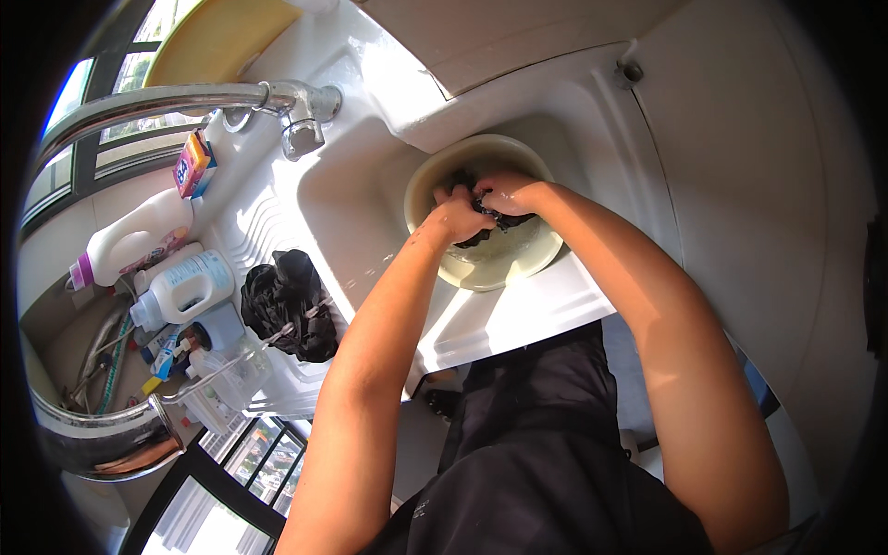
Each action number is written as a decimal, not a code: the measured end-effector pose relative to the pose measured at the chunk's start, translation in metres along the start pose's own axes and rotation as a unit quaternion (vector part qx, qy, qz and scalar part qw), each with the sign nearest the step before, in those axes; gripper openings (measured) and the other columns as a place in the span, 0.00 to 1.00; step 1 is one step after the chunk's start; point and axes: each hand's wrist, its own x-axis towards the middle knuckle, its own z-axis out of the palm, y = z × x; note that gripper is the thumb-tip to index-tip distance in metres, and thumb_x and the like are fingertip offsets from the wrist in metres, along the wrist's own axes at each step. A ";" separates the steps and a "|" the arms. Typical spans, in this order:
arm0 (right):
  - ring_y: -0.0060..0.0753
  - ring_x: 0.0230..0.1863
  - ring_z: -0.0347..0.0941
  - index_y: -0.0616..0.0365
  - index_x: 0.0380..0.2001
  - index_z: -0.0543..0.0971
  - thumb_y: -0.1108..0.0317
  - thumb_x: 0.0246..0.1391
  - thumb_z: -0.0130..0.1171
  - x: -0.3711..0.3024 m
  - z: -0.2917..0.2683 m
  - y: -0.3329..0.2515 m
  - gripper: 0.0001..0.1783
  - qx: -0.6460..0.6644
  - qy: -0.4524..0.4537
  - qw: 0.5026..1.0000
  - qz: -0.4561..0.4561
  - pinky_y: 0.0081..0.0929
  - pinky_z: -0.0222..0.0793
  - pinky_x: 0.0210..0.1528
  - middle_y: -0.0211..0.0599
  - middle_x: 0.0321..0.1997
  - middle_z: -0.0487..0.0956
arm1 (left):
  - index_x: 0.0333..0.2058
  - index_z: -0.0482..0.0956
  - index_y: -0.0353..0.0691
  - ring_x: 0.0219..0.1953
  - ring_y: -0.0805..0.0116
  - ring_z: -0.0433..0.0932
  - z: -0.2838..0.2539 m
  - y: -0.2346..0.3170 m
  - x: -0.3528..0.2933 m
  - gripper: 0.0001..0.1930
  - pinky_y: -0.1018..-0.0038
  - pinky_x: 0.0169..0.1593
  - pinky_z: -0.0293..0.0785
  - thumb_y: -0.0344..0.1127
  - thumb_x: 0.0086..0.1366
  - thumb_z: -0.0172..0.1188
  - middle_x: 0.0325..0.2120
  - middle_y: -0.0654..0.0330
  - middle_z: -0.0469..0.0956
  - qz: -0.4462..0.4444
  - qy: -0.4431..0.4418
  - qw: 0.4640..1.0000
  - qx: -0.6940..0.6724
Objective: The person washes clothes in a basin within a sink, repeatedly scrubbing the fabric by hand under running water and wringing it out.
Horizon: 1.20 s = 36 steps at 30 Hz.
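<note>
Both my hands are down inside a round cream basin (539, 259) that sits in the white sink (342, 185). My left hand (457, 215) is closed on a wet black cloth (475, 238), its fingers curled into the fabric. Close beside it, my right hand (509, 192) grips the same cloth from the right. The cloth is bunched up and partly hidden under my fingers, so its kind of garment cannot be made out. Some cloudy water shows in the lower part of the basin.
Left of the sink, a black bundle of cloth (289, 310) lies on the ribbed drainboard (254, 222). Beyond it are a purple-capped white bottle (139, 238), a white jug (192, 285) and a small orange box (191, 165). A chrome faucet (302, 116) juts over the sink's far left.
</note>
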 end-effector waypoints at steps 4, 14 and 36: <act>0.54 0.66 0.76 0.53 0.64 0.79 0.75 0.57 0.59 -0.019 0.037 0.009 0.29 -0.227 0.188 0.956 0.000 0.45 0.72 0.70 0.50 0.64 0.81 | 0.72 0.57 0.37 0.67 0.35 0.72 0.020 0.002 -0.006 0.45 0.53 0.68 0.73 0.41 0.59 0.67 0.68 0.32 0.65 -0.066 0.122 0.990 0.004; 0.54 0.50 0.82 0.51 0.47 0.85 0.69 0.58 0.61 -0.062 0.001 -0.043 0.14 -0.049 0.261 0.964 -0.020 0.46 0.80 0.54 0.40 0.51 0.83 | 0.45 0.82 0.42 0.48 0.40 0.81 0.011 -0.003 -0.056 0.16 0.51 0.52 0.79 0.35 0.58 0.68 0.47 0.48 0.80 0.057 0.323 0.944 -0.043; 0.51 0.78 0.61 0.45 0.71 0.71 0.57 0.73 0.46 -0.010 0.044 0.000 0.27 -0.086 0.200 0.975 0.034 0.46 0.57 0.78 0.43 0.78 0.68 | 0.78 0.52 0.48 0.79 0.46 0.49 0.067 -0.012 0.006 0.51 0.43 0.79 0.43 0.62 0.63 0.63 0.76 0.49 0.57 -0.013 0.135 0.970 0.201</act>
